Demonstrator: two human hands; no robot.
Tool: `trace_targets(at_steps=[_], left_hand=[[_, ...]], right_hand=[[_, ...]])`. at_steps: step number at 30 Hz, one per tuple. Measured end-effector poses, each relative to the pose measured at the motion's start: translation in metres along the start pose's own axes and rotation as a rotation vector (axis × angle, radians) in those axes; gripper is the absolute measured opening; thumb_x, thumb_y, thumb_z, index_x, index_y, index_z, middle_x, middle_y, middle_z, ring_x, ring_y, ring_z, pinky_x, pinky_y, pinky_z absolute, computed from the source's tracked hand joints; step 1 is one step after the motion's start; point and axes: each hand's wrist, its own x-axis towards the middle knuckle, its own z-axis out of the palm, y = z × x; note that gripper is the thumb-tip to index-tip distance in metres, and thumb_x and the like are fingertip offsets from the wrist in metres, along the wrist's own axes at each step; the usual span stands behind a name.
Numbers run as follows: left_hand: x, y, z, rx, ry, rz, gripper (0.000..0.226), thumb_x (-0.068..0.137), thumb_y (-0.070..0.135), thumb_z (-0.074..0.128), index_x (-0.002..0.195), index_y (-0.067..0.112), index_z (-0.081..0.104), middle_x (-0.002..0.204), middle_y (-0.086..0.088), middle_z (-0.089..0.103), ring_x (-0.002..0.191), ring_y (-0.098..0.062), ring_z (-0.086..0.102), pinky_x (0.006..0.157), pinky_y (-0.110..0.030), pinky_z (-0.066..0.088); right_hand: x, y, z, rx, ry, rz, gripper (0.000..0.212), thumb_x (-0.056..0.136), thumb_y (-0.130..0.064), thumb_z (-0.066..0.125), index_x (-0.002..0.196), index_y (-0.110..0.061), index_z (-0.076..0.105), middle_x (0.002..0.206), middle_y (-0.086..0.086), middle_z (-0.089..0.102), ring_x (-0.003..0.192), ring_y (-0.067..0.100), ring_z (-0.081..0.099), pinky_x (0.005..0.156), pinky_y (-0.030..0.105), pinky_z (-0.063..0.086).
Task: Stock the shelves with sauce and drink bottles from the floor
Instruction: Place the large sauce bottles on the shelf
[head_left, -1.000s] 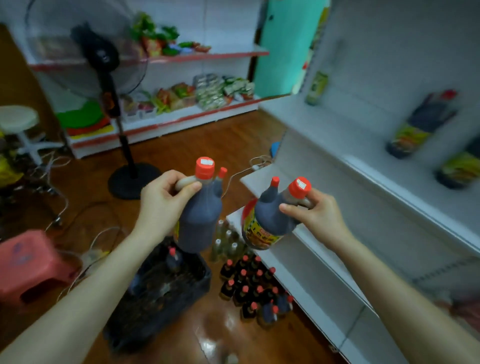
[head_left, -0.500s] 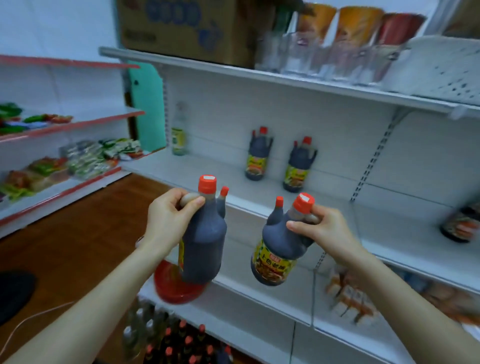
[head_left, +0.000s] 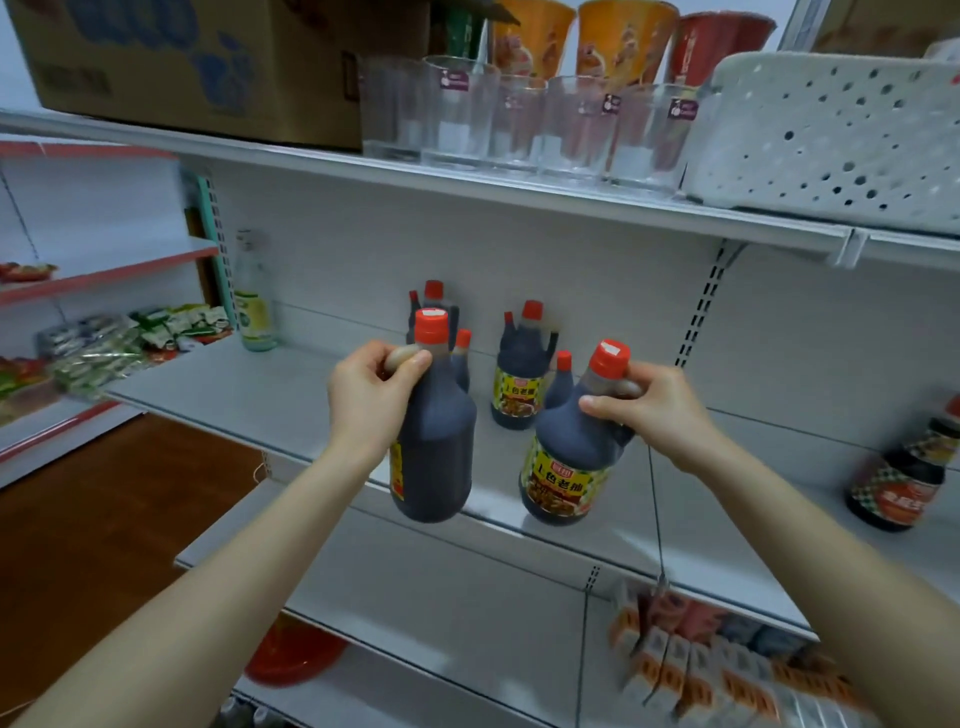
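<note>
My left hand grips the handle of a dark soy sauce bottle with a red cap, hanging upright in front of the middle shelf. My right hand grips the neck handle of a second dark sauce bottle, tilted left, its yellow label facing me. Both bottles hang over the shelf's front edge. Two matching bottles stand at the back of the shelf: one between my hands, another mostly hidden behind the left bottle.
A pale drink bottle stands at the shelf's left end and a dark jar at its right. Above are a cardboard box, glasses and a white basket. Below lie packets and a red plate.
The view has swung up from the floor and crate to the shelves. Both hands have carried their bottles up and closer to the middle shelf.
</note>
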Motion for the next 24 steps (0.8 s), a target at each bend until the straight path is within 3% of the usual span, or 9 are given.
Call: trace_targets(at_steps=[3,5,9,13,16,20,24], left_hand=[[0.018,-0.011,0.028,-0.03,-0.016,-0.012,0.021,0.081,0.018,0.068,0.067,0.006,0.057,0.06,-0.001,0.053,0.062,-0.015,0.047,0.06,-0.029,0.04],[0.029,-0.019,0.044,-0.038,-0.045,-0.011,0.024,0.082,0.018,0.067,0.064,0.008,0.055,0.058,0.001,0.051,0.059,-0.012,0.046,0.055,-0.021,0.038],[0.05,-0.041,0.07,-0.059,-0.074,-0.03,0.025,0.08,0.018,0.07,0.069,-0.002,0.059,0.063,-0.003,0.058,0.063,-0.014,0.053,0.062,-0.031,0.045],[0.065,-0.058,0.088,-0.054,-0.098,-0.051,0.021,0.078,0.016,0.071,0.064,0.009,0.057,0.062,0.002,0.058,0.061,-0.008,0.055,0.057,-0.019,0.044],[0.068,-0.07,0.097,-0.033,-0.08,-0.024,0.024,0.078,0.015,0.071,0.066,0.0,0.058,0.06,-0.002,0.056,0.057,-0.009,0.051,0.051,-0.015,0.038],[0.064,-0.086,0.109,-0.045,-0.056,-0.065,0.025,0.078,0.015,0.071,0.061,0.006,0.055,0.058,0.002,0.054,0.055,-0.004,0.05,0.055,-0.018,0.038],[0.06,-0.097,0.117,-0.043,-0.02,-0.067,0.035,0.078,0.015,0.071,0.055,0.017,0.046,0.053,0.005,0.048,0.05,0.002,0.048,0.048,-0.011,0.034]], right_hand=[[0.022,0.018,-0.002,-0.009,0.011,0.043,0.016,0.074,-0.016,0.075,0.079,-0.025,0.063,0.084,-0.001,0.068,0.085,0.015,0.065,0.073,0.036,0.055],[0.036,0.027,0.0,-0.019,0.033,0.06,0.014,0.074,-0.015,0.075,0.079,-0.021,0.063,0.083,0.002,0.069,0.084,0.017,0.065,0.072,0.038,0.054],[0.059,0.041,0.007,-0.051,0.064,0.116,0.018,0.074,-0.014,0.074,0.068,-0.02,0.058,0.071,-0.001,0.063,0.07,0.012,0.061,0.057,0.022,0.048],[0.078,0.058,0.013,-0.105,0.051,0.186,0.015,0.073,-0.019,0.075,0.075,-0.012,0.063,0.079,0.004,0.066,0.078,0.019,0.063,0.067,0.036,0.05],[0.084,0.067,0.016,-0.099,0.052,0.191,0.016,0.073,-0.017,0.075,0.081,-0.007,0.065,0.08,0.004,0.068,0.078,0.018,0.064,0.069,0.036,0.051],[0.087,0.079,0.023,-0.066,0.044,0.18,0.014,0.074,-0.013,0.074,0.082,-0.006,0.066,0.077,-0.001,0.067,0.075,0.011,0.063,0.061,0.022,0.048],[0.091,0.088,0.024,-0.013,0.061,0.183,0.013,0.074,-0.011,0.074,0.083,-0.013,0.067,0.08,-0.006,0.067,0.076,0.003,0.062,0.059,0.012,0.048]])
